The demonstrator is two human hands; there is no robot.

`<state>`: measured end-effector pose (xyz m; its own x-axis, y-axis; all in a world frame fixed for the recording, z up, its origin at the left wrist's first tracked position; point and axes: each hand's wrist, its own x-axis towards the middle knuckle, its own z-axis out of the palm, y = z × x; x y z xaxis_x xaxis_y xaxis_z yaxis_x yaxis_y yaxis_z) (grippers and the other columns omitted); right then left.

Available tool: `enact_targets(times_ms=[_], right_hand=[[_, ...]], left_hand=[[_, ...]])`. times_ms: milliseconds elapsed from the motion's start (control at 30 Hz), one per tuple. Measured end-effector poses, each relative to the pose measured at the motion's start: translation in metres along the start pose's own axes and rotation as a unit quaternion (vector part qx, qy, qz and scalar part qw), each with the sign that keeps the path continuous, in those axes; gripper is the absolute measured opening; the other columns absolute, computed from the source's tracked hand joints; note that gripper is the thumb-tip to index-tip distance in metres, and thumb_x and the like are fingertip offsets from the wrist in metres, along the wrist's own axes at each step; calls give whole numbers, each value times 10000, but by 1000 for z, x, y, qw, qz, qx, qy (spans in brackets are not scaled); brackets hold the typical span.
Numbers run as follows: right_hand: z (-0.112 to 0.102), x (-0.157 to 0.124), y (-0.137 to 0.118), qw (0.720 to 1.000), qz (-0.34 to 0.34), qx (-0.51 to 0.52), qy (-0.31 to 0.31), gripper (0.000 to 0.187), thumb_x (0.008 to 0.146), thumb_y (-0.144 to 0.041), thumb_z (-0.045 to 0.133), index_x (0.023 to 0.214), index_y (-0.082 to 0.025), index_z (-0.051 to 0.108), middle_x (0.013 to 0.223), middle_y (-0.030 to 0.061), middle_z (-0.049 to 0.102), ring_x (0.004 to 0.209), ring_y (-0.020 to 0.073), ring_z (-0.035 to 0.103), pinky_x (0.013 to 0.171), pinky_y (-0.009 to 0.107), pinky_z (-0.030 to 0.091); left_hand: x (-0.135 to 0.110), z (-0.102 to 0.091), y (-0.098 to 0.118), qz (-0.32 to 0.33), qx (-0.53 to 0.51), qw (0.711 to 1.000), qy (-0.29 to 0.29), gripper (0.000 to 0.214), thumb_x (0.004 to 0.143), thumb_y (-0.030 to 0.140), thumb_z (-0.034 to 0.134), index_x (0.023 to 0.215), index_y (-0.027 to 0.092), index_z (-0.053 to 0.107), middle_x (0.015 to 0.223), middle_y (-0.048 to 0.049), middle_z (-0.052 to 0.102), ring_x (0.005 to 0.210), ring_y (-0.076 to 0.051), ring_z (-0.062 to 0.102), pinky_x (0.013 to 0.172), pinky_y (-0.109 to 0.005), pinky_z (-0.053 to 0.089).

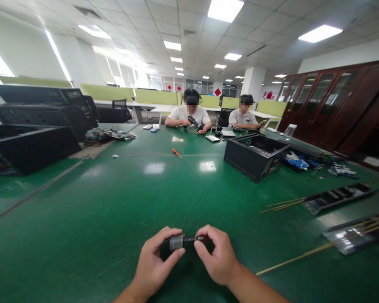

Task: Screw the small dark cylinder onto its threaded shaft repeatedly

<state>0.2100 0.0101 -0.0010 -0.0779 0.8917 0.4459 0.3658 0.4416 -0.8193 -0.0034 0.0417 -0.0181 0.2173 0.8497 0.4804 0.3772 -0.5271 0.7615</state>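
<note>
Grey cylindrical part is positioned between left hand and right hand, over the green tabletop. Long axis: crosswise, nearly level; slim dark shaft points right. Left hand clasps the thick end between thumb and fingers; right hand pinches the shaft's far end.

Bright ceiling panels cast glare on the green tabletop.

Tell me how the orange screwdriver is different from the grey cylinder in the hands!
The screwdriver lies on the green table; the grey cylinder is held in the left hand, its dark shaft pinched by the right hand. The screwdriver's handle is orange; the grey cylinder isn't. Both have a thin shaft.
</note>
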Motion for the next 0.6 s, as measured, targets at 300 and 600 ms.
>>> enact_targets(times_ms=[300,600], right_hand=[[2,-1,1,1000,21,7,1,55,865,-219,596,824,-195,623,743,0,628,706,154,590,680,243,438],[3,-1,3,1000,30,8,0,68,863,-234,602,813,-192,622,729,-1,627,693,151,588,670,242,434]], left_hand=[[-4,0,-9,-54,-27,998,19,333,788,397,745,1057,202,718,1051,-101,735,1029,-282,683,973,-389,532],[-1,-2,-4,-76,-75,994,21,321,794,372,750,1069,212,702,1028,-74,720,930,-233,700,866,-295,539]])
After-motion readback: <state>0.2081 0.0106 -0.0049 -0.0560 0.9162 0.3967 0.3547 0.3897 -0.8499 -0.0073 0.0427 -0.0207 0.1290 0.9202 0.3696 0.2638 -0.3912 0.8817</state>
